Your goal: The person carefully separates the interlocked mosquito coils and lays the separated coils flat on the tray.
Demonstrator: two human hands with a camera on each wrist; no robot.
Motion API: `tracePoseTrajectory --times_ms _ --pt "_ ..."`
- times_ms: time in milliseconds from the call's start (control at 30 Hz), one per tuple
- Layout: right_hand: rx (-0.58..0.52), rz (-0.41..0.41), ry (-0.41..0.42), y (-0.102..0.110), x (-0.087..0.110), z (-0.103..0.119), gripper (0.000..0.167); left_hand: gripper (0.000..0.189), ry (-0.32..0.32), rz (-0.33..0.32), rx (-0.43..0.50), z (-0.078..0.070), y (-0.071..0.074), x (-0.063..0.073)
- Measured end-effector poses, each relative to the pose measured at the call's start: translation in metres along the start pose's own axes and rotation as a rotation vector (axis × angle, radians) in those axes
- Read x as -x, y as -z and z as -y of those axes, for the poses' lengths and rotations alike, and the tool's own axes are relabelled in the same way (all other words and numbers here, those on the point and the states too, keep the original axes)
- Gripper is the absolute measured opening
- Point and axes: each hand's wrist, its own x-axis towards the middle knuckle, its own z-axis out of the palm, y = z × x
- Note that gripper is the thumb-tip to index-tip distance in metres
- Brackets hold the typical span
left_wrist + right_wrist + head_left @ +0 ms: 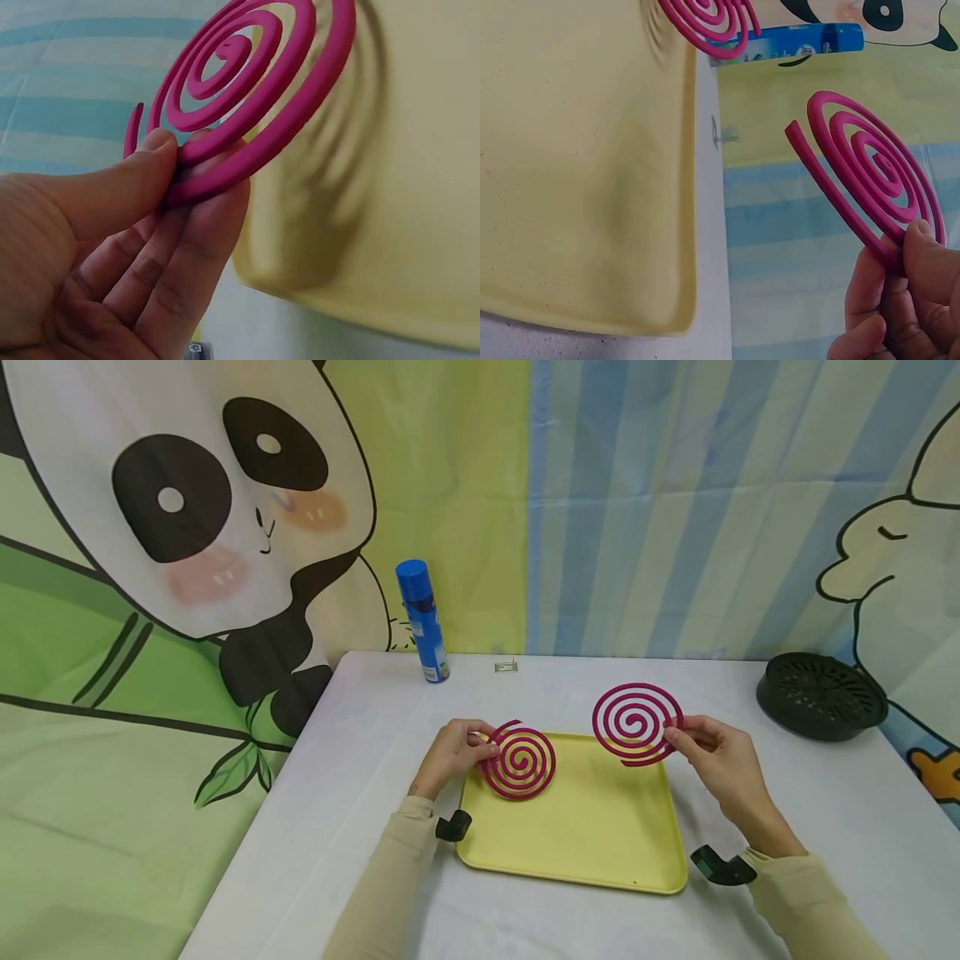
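Fingers [214, 232] of the left hand [450, 758] pinch one pink spiral [520, 763] at its outer rings, above the left side of the yellow tray [585, 835]. The right hand [723, 764] pinches a second spiral [637, 723] by its edge, over the tray's far right corner. Beyond, a blue can [425, 627] stands upright on the table [300, 860]; a black case [821, 697] lies at the right.

The hands [454, 755] [722, 763] hold up two magenta spirals [520, 763] [636, 722] — one apiece, apart.
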Motion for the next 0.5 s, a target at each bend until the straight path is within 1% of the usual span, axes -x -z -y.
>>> tracePoseTrajectory --times_ms 167,333,400,500 --pt "0.003 0.008 0.001 -0.0007 0.0001 -0.0007 0.046 0.02 0.013 0.052 -0.048 0.0004 0.0013 0.0" --pt "0.011 0.017 0.01 -0.0012 -0.0007 -0.0019 0.045 0.017 -0.025 0.105 -0.123 0.0016 0.0026 -0.001" --pt "0.013 0.02 0.01 -0.0014 -0.0011 -0.0025 0.045 0.016 -0.044 0.105 -0.171 0.0017 0.0023 -0.0017" --pt "0.011 0.028 0.007 -0.0018 -0.0017 -0.0037 0.045 0.014 -0.056 0.085 -0.243 0.0007 0.0001 -0.0028"
